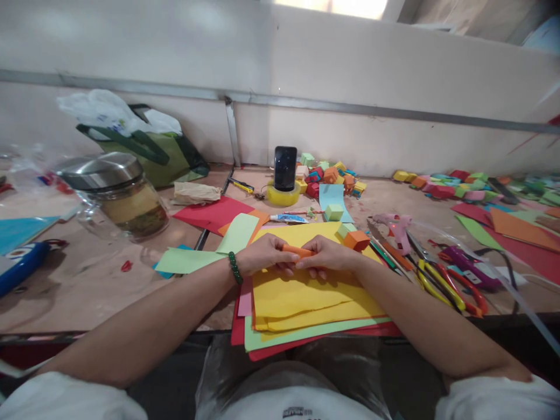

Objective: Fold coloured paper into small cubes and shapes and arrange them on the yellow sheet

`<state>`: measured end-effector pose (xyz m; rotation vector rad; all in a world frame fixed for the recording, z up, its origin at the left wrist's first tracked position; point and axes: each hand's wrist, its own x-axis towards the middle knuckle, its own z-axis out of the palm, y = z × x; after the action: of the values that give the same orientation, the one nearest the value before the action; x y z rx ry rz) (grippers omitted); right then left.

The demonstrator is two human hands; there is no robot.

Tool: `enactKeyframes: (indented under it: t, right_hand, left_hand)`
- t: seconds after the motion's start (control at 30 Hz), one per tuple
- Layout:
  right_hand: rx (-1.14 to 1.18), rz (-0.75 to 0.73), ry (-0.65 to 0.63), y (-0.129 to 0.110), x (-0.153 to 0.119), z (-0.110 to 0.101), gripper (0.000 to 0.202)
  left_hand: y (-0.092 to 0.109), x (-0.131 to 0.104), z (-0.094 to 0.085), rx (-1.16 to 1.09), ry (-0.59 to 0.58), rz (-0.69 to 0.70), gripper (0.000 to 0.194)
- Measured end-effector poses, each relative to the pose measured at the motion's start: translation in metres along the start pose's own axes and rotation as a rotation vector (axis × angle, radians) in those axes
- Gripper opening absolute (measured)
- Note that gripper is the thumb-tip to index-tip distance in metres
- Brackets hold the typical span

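Observation:
Between my two hands is a small folded orange paper piece [298, 251], above a stack of yellow sheets [301, 297] at the table's front edge. My left hand [270, 255] pinches its left end, and a green bead bracelet circles that wrist. The right end is pinched by my right hand [326, 256]. Just beyond my right hand sit an orange paper box [356, 240] and a light green paper cube [333, 212]. Light green strips [188, 260] lie beside my left wrist.
Behind stand a phone [285, 168] on a yellow tape roll [282, 196] and a pile of paper cubes [331, 175]. Scissors [441, 286], a pink glue gun [397, 228] and a purple tool [472, 267] lie right. A glass jar [126, 201] and green bag [153, 154] stand left.

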<state>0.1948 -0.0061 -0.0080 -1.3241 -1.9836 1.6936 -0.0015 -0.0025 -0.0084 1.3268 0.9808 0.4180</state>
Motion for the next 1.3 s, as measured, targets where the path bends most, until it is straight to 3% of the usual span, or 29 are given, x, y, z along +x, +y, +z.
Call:
enactKeyframes:
  t: [0.27,0.6,0.73,0.9,1.3]
  right_hand:
    - [0.073,-0.019,0.001,-0.001,-0.002,-0.005,0.035]
    - [0.016,-0.018,-0.072,-0.001,-0.002,0.000,0.035]
    - [0.088,-0.049,-0.012,0.000,-0.004,-0.006,0.040]
    - [0.183,-0.052,-0.058,0.003,-0.004,-0.012,0.053]
    - [0.215,-0.034,-0.166,0.000,-0.006,-0.012,0.046]
  left_hand:
    - [0.004,0.000,-0.006,-0.006,-0.006,0.024,0.020]
    - [0.005,-0.003,-0.007,0.071,-0.155,-0.039,0.040]
    - [0.011,-0.006,-0.011,0.037,-0.091,-0.014,0.036]
    - [0.014,-0.005,-0.018,0.013,-0.039,-0.056,0.037]
    - [0.008,-0.001,-0.023,0.002,-0.155,-0.112,0.040]
